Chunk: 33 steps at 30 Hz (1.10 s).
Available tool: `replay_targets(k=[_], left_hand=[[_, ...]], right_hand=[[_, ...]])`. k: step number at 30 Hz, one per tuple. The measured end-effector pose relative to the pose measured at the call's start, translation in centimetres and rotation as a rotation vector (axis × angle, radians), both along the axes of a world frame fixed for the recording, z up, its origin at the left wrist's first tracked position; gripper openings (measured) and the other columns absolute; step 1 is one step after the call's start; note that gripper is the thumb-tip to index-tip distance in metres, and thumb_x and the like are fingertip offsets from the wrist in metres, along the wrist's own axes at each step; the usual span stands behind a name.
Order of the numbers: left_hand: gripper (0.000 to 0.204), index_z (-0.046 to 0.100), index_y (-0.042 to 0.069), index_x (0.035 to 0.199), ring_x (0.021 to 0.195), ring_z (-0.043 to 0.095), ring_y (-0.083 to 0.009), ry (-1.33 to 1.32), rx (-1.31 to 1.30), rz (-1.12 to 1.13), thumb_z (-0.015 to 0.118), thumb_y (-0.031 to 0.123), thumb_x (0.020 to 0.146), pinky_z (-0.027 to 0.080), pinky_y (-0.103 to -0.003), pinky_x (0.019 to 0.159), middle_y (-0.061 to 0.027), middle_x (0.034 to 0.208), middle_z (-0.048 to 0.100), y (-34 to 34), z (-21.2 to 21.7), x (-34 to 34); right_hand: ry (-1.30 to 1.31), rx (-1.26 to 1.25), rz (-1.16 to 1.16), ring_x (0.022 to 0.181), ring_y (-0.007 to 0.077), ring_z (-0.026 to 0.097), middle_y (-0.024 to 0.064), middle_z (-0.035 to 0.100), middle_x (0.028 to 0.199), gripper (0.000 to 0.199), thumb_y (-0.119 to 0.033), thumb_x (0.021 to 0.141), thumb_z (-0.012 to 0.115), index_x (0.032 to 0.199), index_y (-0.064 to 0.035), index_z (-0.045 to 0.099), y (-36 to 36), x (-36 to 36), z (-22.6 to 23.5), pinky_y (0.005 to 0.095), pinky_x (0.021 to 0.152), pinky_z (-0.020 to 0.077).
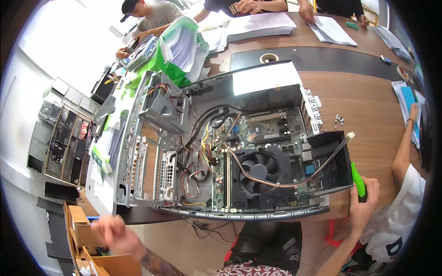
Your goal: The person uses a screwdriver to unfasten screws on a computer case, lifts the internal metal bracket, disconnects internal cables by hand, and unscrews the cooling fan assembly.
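An opened desktop computer case (271,214) lies on its side in front of me. Inside are a black cooling fan (258,171), a green motherboard (276,122), a power supply (267,83) and bundled cables (202,122). A loose cable with a white plug (351,135) arches over the fan to a black plastic shroud (338,154) at the right. My right hand (366,198) is closed around a bright green tool (357,179), beside the shroud; the tool's working end cannot be made out. My left hand (117,234), blurred, hovers off the case's near left corner, apart from it.
Small screws (339,120) lie right of the case on the wooden table (363,99). Beyond it are a tape roll (269,58), paper stacks (262,25) and a green bag of papers (172,64). Other people work across the table; another person's arm (405,147) reaches in at right.
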<state>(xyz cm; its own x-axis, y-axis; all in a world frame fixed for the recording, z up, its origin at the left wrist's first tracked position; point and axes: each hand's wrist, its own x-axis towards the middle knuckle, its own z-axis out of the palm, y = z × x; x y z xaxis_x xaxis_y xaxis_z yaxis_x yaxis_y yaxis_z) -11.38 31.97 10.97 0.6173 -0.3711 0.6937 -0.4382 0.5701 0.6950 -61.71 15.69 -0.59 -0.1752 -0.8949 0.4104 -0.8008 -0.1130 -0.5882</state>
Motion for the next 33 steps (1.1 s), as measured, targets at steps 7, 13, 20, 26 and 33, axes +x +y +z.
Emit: replay_targets(k=[7, 13, 20, 26, 33], left_hand=[[0.014, 0.065, 0.006, 0.094, 0.069, 0.062, -0.0311, -1.07, 1.02, -0.528, 0.07, 0.016, 0.085, 0.05, -0.04, 0.059, -0.0086, 0.077, 0.06, -10.7, 6.5, -15.0], [0.012, 0.067, 0.006, 0.099, 0.083, 0.067, -0.0359, -1.231, 1.045, -0.141, 0.061, 0.014, 0.092, 0.053, -0.043, 0.071, -0.015, 0.089, 0.068, -17.8, 2.3, -11.8], [0.023, 0.056, 0.007, 0.104, 0.079, 0.066, -0.0405, -1.213, 1.28, -0.046, 0.063, 0.027, 0.093, 0.051, -0.052, 0.069, -0.017, 0.081, 0.068, -17.6, -1.4, -11.5], [0.022, 0.058, 0.009, 0.099, 0.072, 0.067, -0.0399, -1.199, 1.289, 0.013, 0.063, 0.03, 0.093, 0.052, -0.051, 0.064, -0.0162, 0.074, 0.067, -17.9, -2.2, -11.1], [0.017, 0.069, 0.011, 0.094, 0.072, 0.068, -0.0408, -1.224, 1.328, -0.018, 0.063, 0.027, 0.09, 0.054, -0.052, 0.064, -0.0192, 0.074, 0.068, -18.4, -2.2, -10.9]], right_hand=[[0.042, -0.071, -0.048, 0.092, 0.0319, 0.053, 0.0124, 0.056, 0.094, 0.024, -0.015, 0.083, 0.075, 0.099, -0.0011, 0.063, 0.8, -1.9, -0.8, 0.0412, 0.087, 0.0401], [0.029, -0.093, -0.029, 0.09, 0.0328, 0.052, 0.0122, 0.055, 0.091, 0.028, -0.018, 0.077, 0.078, 0.096, -0.0027, 0.064, 0.4, -0.1, -0.2, 0.0428, 0.083, 0.0406], [0.051, -0.092, -0.077, 0.09, 0.0335, 0.051, 0.0121, 0.055, 0.092, 0.03, -0.019, 0.076, 0.078, 0.096, -0.0025, 0.064, 0.8, -0.9, -0.5, 0.044, 0.084, 0.0403], [0.075, -0.086, -0.047, 0.092, 0.0342, 0.051, 0.0123, 0.055, 0.094, 0.03, -0.017, 0.077, 0.077, 0.098, -0.0026, 0.063, 0.5, -0.8, -0.5, 0.0446, 0.086, 0.04], [0.105, -0.112, -0.06, 0.097, 0.0328, 0.052, 0.013, 0.056, 0.097, 0.03, -0.016, 0.08, 0.076, 0.104, -0.0019, 0.064, 0.4, 0.1, -0.3, 0.0433, 0.089, 0.0405]])
